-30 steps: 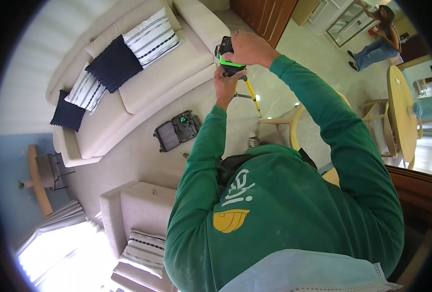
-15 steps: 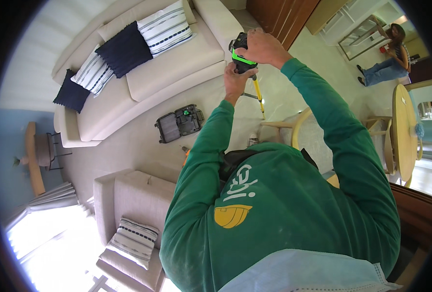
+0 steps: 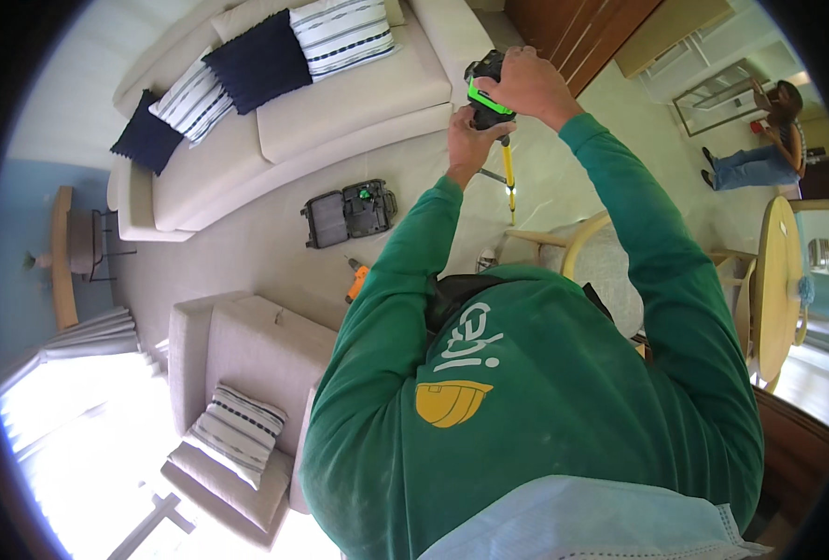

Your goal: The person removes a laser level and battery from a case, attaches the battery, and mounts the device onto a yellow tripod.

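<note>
A black and bright green laser level (image 3: pixel 491 101) sits at the top of a tripod with yellow legs (image 3: pixel 509 175), out at arm's length. The fingers of my right hand (image 3: pixel 536 86) are bent over its upper side and grip it. Lower down, my left hand (image 3: pixel 470 143) holds the device near its black base, thumb toward the tripod head. Both hands hide part of the body, and its far face cannot be seen. Green sleeves cover both my arms.
An open black case (image 3: pixel 349 215) and an orange drill (image 3: pixel 357 280) lie on the floor. A beige sofa (image 3: pixel 340 117) stands far left, an armchair (image 3: pixel 265 331) near left. A chair (image 3: pixel 610 261) and round table (image 3: pixel 776 289) are right; a person (image 3: pixel 759 159) is beyond.
My view has shifted, so the sofa and case appear higher. More of the orange drill shows beside my left sleeve. Both hands remain on the laser level.
</note>
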`<state>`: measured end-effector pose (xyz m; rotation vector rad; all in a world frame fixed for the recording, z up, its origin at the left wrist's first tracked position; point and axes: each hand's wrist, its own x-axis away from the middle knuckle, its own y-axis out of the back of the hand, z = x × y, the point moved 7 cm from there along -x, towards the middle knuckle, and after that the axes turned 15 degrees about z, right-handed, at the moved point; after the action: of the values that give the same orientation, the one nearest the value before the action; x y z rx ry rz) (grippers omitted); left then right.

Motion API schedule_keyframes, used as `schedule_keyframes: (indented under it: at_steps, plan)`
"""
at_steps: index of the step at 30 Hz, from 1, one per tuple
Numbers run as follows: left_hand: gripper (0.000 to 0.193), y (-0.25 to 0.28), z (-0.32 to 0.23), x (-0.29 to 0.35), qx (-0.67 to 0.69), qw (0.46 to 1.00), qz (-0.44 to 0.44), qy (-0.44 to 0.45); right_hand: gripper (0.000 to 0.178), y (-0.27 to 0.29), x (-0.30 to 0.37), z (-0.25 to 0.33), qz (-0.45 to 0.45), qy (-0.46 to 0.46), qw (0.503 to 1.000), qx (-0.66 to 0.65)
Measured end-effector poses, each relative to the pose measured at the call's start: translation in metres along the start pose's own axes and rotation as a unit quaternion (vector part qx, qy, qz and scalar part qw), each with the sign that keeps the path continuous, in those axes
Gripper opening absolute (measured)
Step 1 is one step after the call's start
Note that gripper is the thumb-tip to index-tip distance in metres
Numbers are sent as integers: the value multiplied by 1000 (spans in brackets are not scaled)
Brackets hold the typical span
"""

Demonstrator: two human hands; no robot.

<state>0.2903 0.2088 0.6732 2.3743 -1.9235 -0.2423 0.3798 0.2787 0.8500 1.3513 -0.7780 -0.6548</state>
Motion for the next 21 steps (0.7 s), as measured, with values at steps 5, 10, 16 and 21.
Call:
schedule_keyframes:
  at_steps: [5, 10, 16, 21]
  plan:
    - [61, 8, 8, -4, 17, 999, 29, -17, 81, 11, 3, 16, 35, 3, 999, -21]
    - [93, -2, 13, 3, -54, 995, 4, -84, 91, -5, -7, -15, 37, 39, 998, -30]
    - [102, 11, 85, 74, -108, 985, 131, 14, 105, 0, 7, -40, 2, 73, 993, -94]
    - [66, 69, 286, 287, -302, 932, 165, 117, 95, -36, 23, -78, 20, 61, 926, -373]
